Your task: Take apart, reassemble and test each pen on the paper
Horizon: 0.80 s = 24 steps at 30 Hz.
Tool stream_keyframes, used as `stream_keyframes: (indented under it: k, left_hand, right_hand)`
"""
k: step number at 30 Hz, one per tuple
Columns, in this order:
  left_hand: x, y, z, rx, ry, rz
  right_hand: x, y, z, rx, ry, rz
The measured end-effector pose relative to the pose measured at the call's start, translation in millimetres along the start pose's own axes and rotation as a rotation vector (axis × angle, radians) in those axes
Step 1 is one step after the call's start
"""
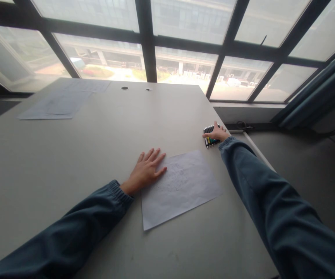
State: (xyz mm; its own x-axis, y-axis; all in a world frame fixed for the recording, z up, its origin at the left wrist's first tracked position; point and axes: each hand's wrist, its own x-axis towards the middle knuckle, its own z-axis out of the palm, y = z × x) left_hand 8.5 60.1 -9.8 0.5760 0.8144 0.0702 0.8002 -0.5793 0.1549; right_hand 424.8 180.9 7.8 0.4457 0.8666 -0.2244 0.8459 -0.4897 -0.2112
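Note:
My left hand [145, 171] lies flat with its fingers spread, resting on the left edge of a white sheet of paper [184, 201] and the tabletop beside it. The sheet sits slightly turned and bears a faint line drawing in its upper middle. Farther out to the right, my right hand [218, 133] reaches over a row of pens [209, 142] lying side by side near the table's right edge. Its thumb and fingers are apart across the pens. Dark, yellow and teal barrels show below the thumb; the hand hides part of the row.
The white table [97, 155] ends at the right beside a grey floor. Several papers [59, 102] lie at the far left. Two small round fittings, including a cable hole [124, 88], are near the back edge. Framed windows stand behind, with a blue curtain [315, 93] at right.

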Motion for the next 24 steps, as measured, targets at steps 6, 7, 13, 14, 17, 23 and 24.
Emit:
stream_keyframes:
  k: [6, 7, 13, 14, 17, 23, 24]
  left_hand:
    - [1.1, -1.1, 2.3, -0.003, 0.004, 0.000]
    - [1.3, -1.2, 2.5, -0.004, 0.005, 0.001]
    - [1.5, -1.8, 3.2, -0.007, 0.007, 0.001]
    - [1.5, -1.9, 3.1, -0.007, 0.007, 0.000]
    - [1.5, -2.1, 2.4, -0.007, 0.004, -0.001]
    - [1.2, -1.9, 1.6, -0.005, 0.004, -0.005]
    - [1.1, -1.8, 1.5, -0.006, 0.007, -0.004]
  right_hand:
    - [-20.1, -4.9, 10.8, -0.011, 0.101, 0.004]
    - [-25.2, -5.8, 13.9, -0.013, 0.133, 0.000]
    - [-45.7, -9.5, 23.1, -0.030, 0.206, -0.104]
    - [-47.0, -10.5, 22.3, -0.036, 0.202, -0.109]
    - [-49.7, -14.8, 17.4, -0.052, 0.168, -0.106]
    - [-55.1, -23.7, 9.5, -0.047, 0.135, -0.144]
    - [-56.0, -24.5, 8.8, -0.044, 0.129, -0.149]
